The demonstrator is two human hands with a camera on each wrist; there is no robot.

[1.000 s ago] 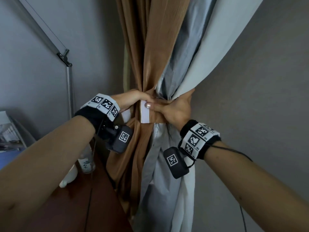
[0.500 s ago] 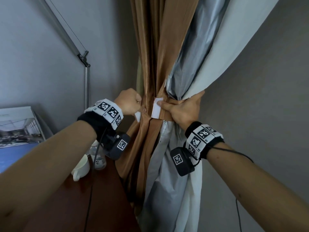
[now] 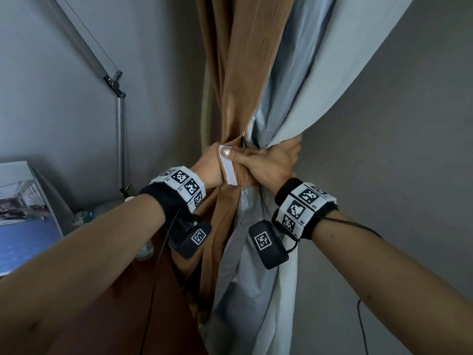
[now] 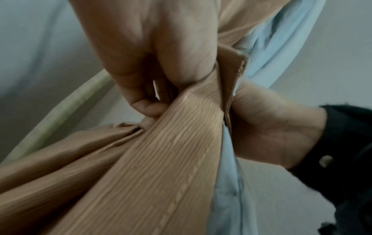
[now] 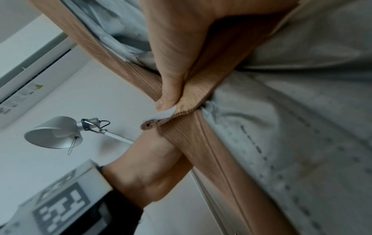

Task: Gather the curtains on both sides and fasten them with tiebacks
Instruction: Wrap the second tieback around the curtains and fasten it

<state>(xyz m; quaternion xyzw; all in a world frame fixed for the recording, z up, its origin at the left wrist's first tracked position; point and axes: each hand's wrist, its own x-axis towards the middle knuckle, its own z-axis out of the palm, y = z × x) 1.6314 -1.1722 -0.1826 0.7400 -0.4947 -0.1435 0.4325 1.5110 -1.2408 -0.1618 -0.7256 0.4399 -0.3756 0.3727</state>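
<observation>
Thumb and fingers of the right hand [image 3: 271, 163] wrap the waist of the gathered curtain [image 3: 245, 80], the thumb pinning the tieback's [image 3: 243, 172] white tab [image 3: 228, 171] flat on the front of the bundle. The left hand [image 3: 208, 165] grips the same waist from the other side, fingers curled into the folds and touching the tab's edge; the left wrist view shows a white sliver between its fingers, probably the other tab, though it is too small to be sure.

Progress, judged from this: the curtain on this side is gathered and the tieback is round it, with its ends brought together at the front. Whether the tabs have caught cannot be told, since both hands cover the join. Pressing the closure shut and letting go seem to be what is left here. No second curtain is in view, so the other side cannot be judged.

The curtain is tan cloth, finely ribbed, with a slight sheen; its lining [image 3: 256, 290] is pale grey-blue, smooth and matte, and shows a stitched seam in the right wrist view. The tieback is a band of the same ribbed tan. The tab is flat, white and rectangular. Beside the bundle stands a metal lamp [image 5: 56, 135] with a cone shade.
</observation>
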